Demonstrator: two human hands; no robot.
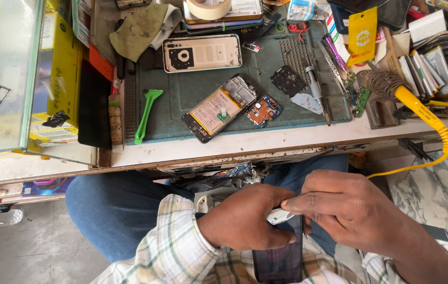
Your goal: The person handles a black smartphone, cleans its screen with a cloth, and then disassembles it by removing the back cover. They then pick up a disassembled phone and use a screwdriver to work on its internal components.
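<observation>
Over my lap, my left hand [245,218] grips the upper end of a dark phone [279,260] with a black screen. My right hand [347,208] pinches a small white piece [276,215] at the phone's top edge, thumb and forefinger closed on it. Both hands touch each other there. On the green work mat [182,94] above lies an opened phone [219,108] with its battery showing, a loose circuit board [262,111] beside it, and a pale back cover [201,52] further away.
A green plastic pry tool [146,113] lies at the mat's left. A screwdriver [316,89], tweezers and small boards sit at the right. A yellow-handled soldering iron [418,108] rests in a coil stand. A tape roll [208,8] and a glass case [3,73] stand nearby.
</observation>
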